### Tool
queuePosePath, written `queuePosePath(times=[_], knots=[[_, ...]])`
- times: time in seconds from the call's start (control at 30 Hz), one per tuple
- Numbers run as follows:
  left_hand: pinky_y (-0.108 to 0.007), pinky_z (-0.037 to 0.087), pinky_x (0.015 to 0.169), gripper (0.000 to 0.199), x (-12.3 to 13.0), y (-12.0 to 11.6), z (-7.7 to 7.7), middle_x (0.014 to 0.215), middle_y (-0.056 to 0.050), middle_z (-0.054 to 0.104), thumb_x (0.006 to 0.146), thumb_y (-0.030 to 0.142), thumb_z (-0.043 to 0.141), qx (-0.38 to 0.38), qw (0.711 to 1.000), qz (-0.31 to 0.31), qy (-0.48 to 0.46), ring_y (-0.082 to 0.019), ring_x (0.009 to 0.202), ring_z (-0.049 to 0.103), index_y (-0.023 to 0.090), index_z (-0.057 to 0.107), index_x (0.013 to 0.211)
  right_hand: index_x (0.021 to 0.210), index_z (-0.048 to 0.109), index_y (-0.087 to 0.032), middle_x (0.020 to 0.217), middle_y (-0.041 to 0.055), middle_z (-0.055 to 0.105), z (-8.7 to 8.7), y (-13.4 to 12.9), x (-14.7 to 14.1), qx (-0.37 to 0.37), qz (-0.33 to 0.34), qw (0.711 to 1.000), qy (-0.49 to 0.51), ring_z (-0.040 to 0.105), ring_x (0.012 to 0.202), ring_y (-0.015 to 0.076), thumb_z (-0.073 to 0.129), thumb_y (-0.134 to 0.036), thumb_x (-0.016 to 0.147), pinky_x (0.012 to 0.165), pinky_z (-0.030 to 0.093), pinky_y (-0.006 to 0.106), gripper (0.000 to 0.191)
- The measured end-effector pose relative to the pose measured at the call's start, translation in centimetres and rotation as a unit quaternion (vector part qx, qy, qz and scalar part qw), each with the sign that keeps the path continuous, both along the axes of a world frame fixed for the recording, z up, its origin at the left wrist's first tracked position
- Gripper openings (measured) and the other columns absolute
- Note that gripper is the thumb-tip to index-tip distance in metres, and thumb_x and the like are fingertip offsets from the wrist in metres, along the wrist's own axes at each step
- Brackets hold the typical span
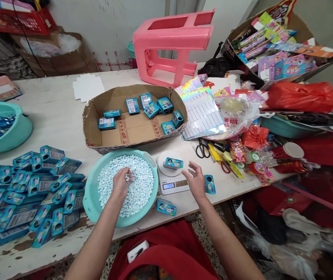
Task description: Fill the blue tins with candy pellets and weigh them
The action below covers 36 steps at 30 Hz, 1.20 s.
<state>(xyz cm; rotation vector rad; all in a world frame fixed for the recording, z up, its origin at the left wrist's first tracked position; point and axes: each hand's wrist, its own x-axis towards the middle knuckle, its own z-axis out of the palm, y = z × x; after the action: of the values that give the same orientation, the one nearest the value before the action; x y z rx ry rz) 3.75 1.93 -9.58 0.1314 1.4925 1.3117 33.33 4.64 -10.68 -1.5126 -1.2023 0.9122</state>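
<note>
Crowding the worn white table (55,116) are boxes; left hand (121,182) pinches candies (140,182), right hand (196,179) hovers open, empty.

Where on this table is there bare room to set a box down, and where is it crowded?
Bare: the far strip between the green bowl, white card and carton; a smaller gap between carton and blue boxes. Crowded: the right side around the scissors and red bags.

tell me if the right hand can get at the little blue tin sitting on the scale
Probably yes. The right hand hovers open just right of the scale, and the blue tin lies on the scale's pan with nothing between them. The left hand is in the basin of candies.
</note>
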Motion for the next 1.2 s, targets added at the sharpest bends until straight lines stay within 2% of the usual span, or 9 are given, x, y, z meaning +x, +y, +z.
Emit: queuePosePath(times=[0.23, 0.4, 0.63, 0.77, 0.87, 0.93, 1.03, 1.1, 1.2], knots=[[-0.021, 0.044, 0.054, 0.029, -0.6, -0.6, 0.0, 0.070, 0.001, 0.059, 0.061, 0.034, 0.070, -0.003, 1.000, -0.007, 0.008, -0.009, 0.057, 0.055, 0.015, 0.062, 0.082, 0.108, 0.056, -0.016, 0.111, 0.0119, 0.059, -0.5, -0.3, -0.2, -0.008, -0.050, 0.999, 0.016, 0.057, 0.100, 0.0228, 0.070, -0.039, 0.070, 0.086, 0.047, 0.042, 0.047], [-0.021, 0.044, 0.055, 0.028, -0.9, -1.3, 0.5, 0.070, 0.000, 0.059, 0.062, 0.034, 0.070, -0.011, 1.000, -0.005, 0.012, -0.008, 0.057, 0.055, 0.015, 0.061, 0.081, 0.112, 0.055, -0.017, 0.117, 0.0115, 0.056, -1.3, 0.3, -0.7, -0.003, -0.024, 1.000, 0.009, 0.053, 0.106, 0.0236, 0.074, -0.038, 0.065, 0.086, 0.048, 0.040, 0.055], [-0.024, 0.044, 0.060, 0.032, -1.1, -2.2, 0.0, 0.073, -0.001, 0.059, 0.064, 0.040, 0.068, -0.002, 0.999, -0.019, 0.038, -0.011, 0.061, 0.055, 0.016, 0.061, 0.083, 0.119, 0.052, -0.018, 0.124, 0.0113, 0.052, -2.0, 2.5, -2.0, -0.016, 0.019, 1.000, -0.009, 0.048, 0.114, 0.0249, 0.078, -0.041, 0.058, 0.089, 0.046, 0.038, 0.070], [-0.034, 0.044, 0.080, 0.031, -1.3, -2.6, 0.6, 0.089, -0.006, 0.065, 0.068, 0.047, 0.064, 0.001, 0.971, -0.106, 0.215, -0.022, 0.088, 0.059, 0.019, 0.064, 0.081, 0.105, 0.059, -0.018, 0.105, 0.0078, 0.063, -1.4, 3.2, -2.8, -0.033, 0.094, 0.995, -0.024, 0.058, 0.097, 0.0243, 0.077, -0.044, 0.059, 0.083, 0.047, 0.038, 0.057], [-0.037, 0.038, 0.093, 0.030, -0.7, -2.5, 2.1, 0.105, -0.007, 0.064, 0.070, 0.048, 0.064, 0.022, 0.935, -0.143, 0.323, -0.027, 0.107, 0.053, 0.021, 0.066, 0.084, 0.095, 0.060, -0.019, 0.089, 0.0039, 0.064, 1.3, 2.7, -3.9, -0.020, 0.116, 0.993, -0.032, 0.060, 0.085, 0.0231, 0.076, -0.045, 0.063, 0.077, 0.047, 0.036, 0.044], [-0.036, 0.038, 0.092, 0.035, 0.4, -1.9, 3.6, 0.107, -0.008, 0.064, 0.074, 0.050, 0.060, 0.053, 0.961, -0.122, 0.241, -0.025, 0.107, 0.054, 0.021, 0.065, 0.093, 0.098, 0.060, -0.021, 0.094, 0.0040, 0.063, 4.2, 2.0, -5.1, 0.033, 0.138, 0.987, -0.071, 0.058, 0.090, 0.0235, 0.075, -0.043, 0.067, 0.080, 0.045, 0.036, 0.041], [-0.032, 0.044, 0.084, 0.045, 2.7, -0.4, 5.7, 0.109, -0.010, 0.065, 0.083, 0.056, 0.047, 0.097, 0.992, -0.072, -0.020, -0.021, 0.099, 0.060, 0.019, 0.062, 0.104, 0.104, 0.060, -0.025, 0.102, 0.0040, 0.063, 8.0, 1.1, -7.4, 0.125, 0.243, 0.943, -0.192, 0.056, 0.098, 0.0239, 0.071, -0.036, 0.075, 0.087, 0.040, 0.038, 0.033], [-0.029, 0.047, 0.074, 0.046, 3.9, 0.7, 6.5, 0.105, -0.011, 0.066, 0.086, 0.054, 0.041, 0.095, 0.982, -0.032, -0.160, -0.019, 0.088, 0.062, 0.016, 0.062, 0.102, 0.102, 0.061, -0.025, 0.098, 0.0034, 0.064, 9.1, 0.8, -8.9, 0.146, 0.286, 0.910, -0.263, 0.056, 0.094, 0.0242, 0.069, -0.033, 0.078, 0.084, 0.038, 0.038, 0.027], [-0.026, 0.048, 0.064, 0.033, 4.8, 1.8, 6.7, 0.089, -0.010, 0.067, 0.089, 0.040, 0.045, 0.064, 0.966, 0.050, -0.246, -0.016, 0.076, 0.063, 0.012, 0.063, 0.086, 0.099, 0.062, -0.023, 0.092, 0.0036, 0.065, 8.8, 1.0, -10.3, 0.140, 0.282, 0.898, -0.306, 0.057, 0.089, 0.0241, 0.067, -0.033, 0.079, 0.079, 0.038, 0.037, 0.023]])
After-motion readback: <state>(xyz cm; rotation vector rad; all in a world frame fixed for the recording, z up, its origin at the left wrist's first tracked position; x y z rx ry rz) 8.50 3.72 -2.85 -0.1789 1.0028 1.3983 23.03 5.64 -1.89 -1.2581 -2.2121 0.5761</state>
